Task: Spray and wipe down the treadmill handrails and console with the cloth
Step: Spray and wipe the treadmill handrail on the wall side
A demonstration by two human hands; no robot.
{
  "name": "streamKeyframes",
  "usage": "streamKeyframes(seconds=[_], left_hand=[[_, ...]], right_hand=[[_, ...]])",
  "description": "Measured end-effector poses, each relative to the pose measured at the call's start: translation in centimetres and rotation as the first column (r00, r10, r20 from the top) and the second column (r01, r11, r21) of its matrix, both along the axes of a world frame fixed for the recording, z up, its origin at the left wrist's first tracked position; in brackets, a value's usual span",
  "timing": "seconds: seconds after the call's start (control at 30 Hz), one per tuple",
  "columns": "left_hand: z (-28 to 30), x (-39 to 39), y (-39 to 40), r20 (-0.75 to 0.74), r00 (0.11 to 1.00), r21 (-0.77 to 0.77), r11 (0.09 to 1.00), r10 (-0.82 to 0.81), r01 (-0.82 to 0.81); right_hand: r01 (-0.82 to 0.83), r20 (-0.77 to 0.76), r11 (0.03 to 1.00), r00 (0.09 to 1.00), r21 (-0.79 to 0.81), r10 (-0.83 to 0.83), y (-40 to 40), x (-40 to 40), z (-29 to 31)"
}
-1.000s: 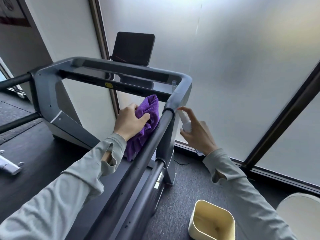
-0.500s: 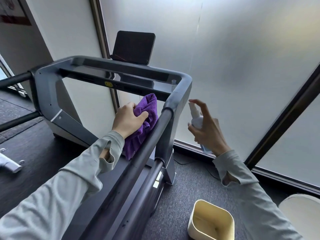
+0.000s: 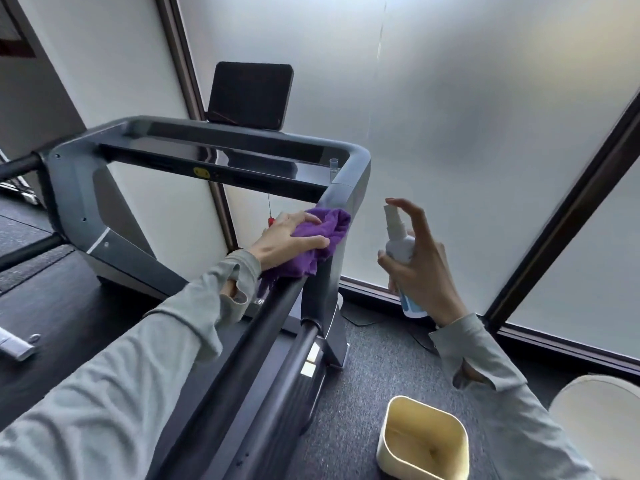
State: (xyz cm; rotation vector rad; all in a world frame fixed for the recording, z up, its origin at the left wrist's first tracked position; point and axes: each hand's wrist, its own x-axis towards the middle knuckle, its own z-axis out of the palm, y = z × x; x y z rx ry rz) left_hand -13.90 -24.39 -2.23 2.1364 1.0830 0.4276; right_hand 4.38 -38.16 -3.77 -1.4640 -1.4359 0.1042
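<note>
Cloth (image 3: 323, 233) under left hand (image 3: 287, 239), on handrail (image 3: 273, 306); right hand (image 3: 420, 268) apart.

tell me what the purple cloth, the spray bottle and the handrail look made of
Purple cloth: soft, napped fabric, likely microfibre; it bunches in fuzzy folds under the left hand.
Spray bottle: looks like white plastic, smooth with a slight sheen.
Handrail: a dark, matte covering, perhaps rubber or foam; what lies under it is not visible.

head-worn view, forward and down, close over the treadmill (image 3: 242, 161)
</note>
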Motion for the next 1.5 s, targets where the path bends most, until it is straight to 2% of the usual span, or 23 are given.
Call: streamKeyframes(seconds=[0.03, 0.1, 0.17, 0.33, 0.43, 0.57, 0.67, 0.9, 1.0, 1.17, 1.27, 1.37, 1.43, 1.5], left_hand=[[-0.3, -0.2, 0.1, 0.068, 0.998, -0.072, 0.997, -0.019, 0.024], [-0.8, 0.2, 0.5, 0.127, 0.992, -0.083, 0.996, 0.022, -0.012], [-1.0, 1.5, 1.0, 0.055, 0.997, 0.009, 0.998, 0.063, -0.063], [-1.5, 3.6, 1.5, -0.081, 0.993, 0.157, 0.985, 0.086, -0.072], [-1.7, 2.2, 0.0, -0.116, 0.990, 0.206, 0.977, 0.080, -0.055], [-2.6, -1.6, -3.4, -0.192, 0.981, 0.296, 0.954, 0.012, 0.046], [-3.0, -1.2, -3.3, -0.206, 0.977, 0.318, 0.948, 0.057, 0.012], [-2.0, 4.5, 3.1, -0.115, 0.989, 0.155, 0.985, 0.090, -0.071], [-1.5, 2.5, 1.8, -0.069, 0.997, 0.027, 0.999, 0.047, -0.046], [-1.4, -5.2, -3.8, -0.012, 0.999, -0.139, 0.990, -0.030, 0.028], [-2.1, -5.0, -4.5, -0.008, 1.000, -0.077, 0.997, 0.002, -0.003], [-1.4, -1.2, -2.4, -0.084, 0.996, -0.002, 1.000, 0.027, -0.027], [-1.2, 0.5, -0.2, -0.073, 0.997, -0.064, 0.998, 0.010, -0.014], [-1.4, 0.9, 1.4, 0.006, 1.000, -0.152, 0.988, -0.010, 0.011]], right_hand=[[-0.005, -0.009, 1.000, 1.000, 0.001, 0.005, 0.1, 0.0, 0.0], [-0.011, -0.012, 1.000, 1.000, -0.004, 0.011, 0.4, -0.2, -0.1], [-0.016, -0.008, 1.000, 1.000, -0.012, 0.016, 0.9, -0.6, -0.2], [-0.041, -0.050, 0.999, 0.998, -0.024, 0.040, 1.5, -1.3, -0.4], [-0.054, -0.072, 0.999, 0.996, -0.006, 0.053, 1.7, -1.7, -0.4], [-0.068, -0.086, 0.998, 0.994, -0.004, 0.068, 2.0, -1.8, -0.5], [-0.057, -0.098, 0.998, 0.994, 0.006, 0.057, 2.6, -1.7, -0.8], [-0.047, -0.076, 0.999, 0.996, 0.029, 0.049, 3.9, -1.9, -0.2], [-0.044, -0.051, 0.999, 0.998, -0.008, 0.044, 4.7, -2.0, -0.1], [-0.065, -0.047, 0.998, 0.997, -0.005, 0.064, 4.2, -3.3, -0.6], [-0.086, -0.020, 0.996, 0.996, -0.028, 0.086, 4.0, -4.0, -0.9], [-0.086, -0.003, 0.995, 0.996, -0.053, 0.086, 3.8, -4.1, -0.8], [-0.075, -0.002, 0.996, 0.997, -0.041, 0.075, 3.5, -3.8, -0.5], [-0.073, 0.002, 0.996, 0.997, -0.042, 0.073, 2.8, -3.7, -0.1]])
